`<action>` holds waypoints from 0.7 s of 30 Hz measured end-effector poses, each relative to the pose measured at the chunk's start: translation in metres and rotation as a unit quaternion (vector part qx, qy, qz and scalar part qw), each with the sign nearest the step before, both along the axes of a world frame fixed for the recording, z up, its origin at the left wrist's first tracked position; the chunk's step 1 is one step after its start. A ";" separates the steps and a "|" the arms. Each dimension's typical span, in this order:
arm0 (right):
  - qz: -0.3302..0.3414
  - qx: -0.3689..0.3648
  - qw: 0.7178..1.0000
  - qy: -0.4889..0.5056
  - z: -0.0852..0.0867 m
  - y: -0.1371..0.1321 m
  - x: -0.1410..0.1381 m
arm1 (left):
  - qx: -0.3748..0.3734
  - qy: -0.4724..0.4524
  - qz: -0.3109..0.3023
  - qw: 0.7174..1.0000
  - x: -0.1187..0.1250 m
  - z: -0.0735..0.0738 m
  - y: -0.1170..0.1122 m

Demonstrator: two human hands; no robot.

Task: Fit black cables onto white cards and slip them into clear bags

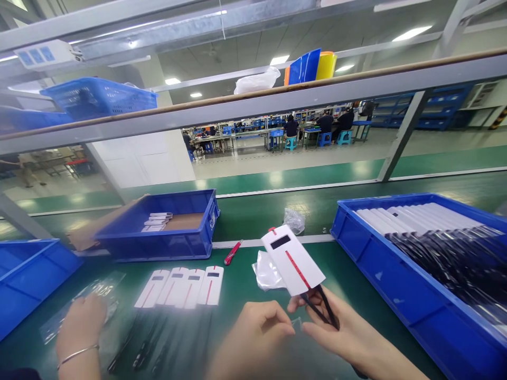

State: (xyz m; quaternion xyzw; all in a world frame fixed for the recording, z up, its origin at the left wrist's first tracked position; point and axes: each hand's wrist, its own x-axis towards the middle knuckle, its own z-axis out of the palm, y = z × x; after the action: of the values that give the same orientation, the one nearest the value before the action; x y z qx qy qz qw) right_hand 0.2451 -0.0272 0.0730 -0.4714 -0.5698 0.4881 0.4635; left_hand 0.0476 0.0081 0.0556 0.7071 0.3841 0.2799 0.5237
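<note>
Green matte bench [241, 221], white strip across it. Big hall behind it: green floor, people seated at far tables. Overhead rail carries a blue mesh basket [99, 97].

Edges: right bin [396, 295] hard against the work spot, packed with white and black flat parts. Mid bin [158, 245] is behind, left bin [24, 285] at the far left. Open bench only between the row of four units [180, 286] and the right bin.

Right hand [344, 332] grips a unit [293, 261] by its low end, tilted up off the bench, black cord [322, 309] hanging through the fingers. The unit is a flat white slab, glossy, with a red stripe and dark window. Left hand [253, 327] is curled tight, fingertips just beside the right hand at a small clear bit; grip unclear.

Crinkled clear bag [265, 272] under the unit, red cutter [233, 252] near it. Another person's hand [79, 330], bracelet on the wrist, lies flat on a clear sleeve [93, 293].
</note>
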 end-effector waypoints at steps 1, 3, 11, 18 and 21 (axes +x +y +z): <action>0.022 -0.008 1.000 0.007 -0.001 0.000 -0.001 | -0.011 -0.004 -0.009 1.000 0.001 0.000 0.000; 0.052 -0.026 0.998 0.006 -0.005 0.000 -0.003 | -0.030 -0.010 -0.016 0.999 0.001 0.000 0.001; 0.014 -0.032 0.999 0.011 -0.005 0.006 0.002 | -0.098 -0.057 -0.003 0.994 -0.004 -0.011 0.004; -0.091 -0.007 0.993 -0.072 0.000 0.003 0.011 | -0.058 -0.054 0.050 0.996 -0.010 -0.011 0.010; -0.059 -0.034 0.995 -0.068 -0.004 0.000 0.013 | -0.028 -0.043 0.058 0.997 -0.011 -0.007 0.012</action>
State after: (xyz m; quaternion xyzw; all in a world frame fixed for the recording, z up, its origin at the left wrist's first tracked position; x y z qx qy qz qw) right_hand 0.2581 -0.0276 0.0688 -0.5516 -0.5546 0.4457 0.4353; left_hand 0.0366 0.0196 0.0484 0.6557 0.4092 0.3290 0.5426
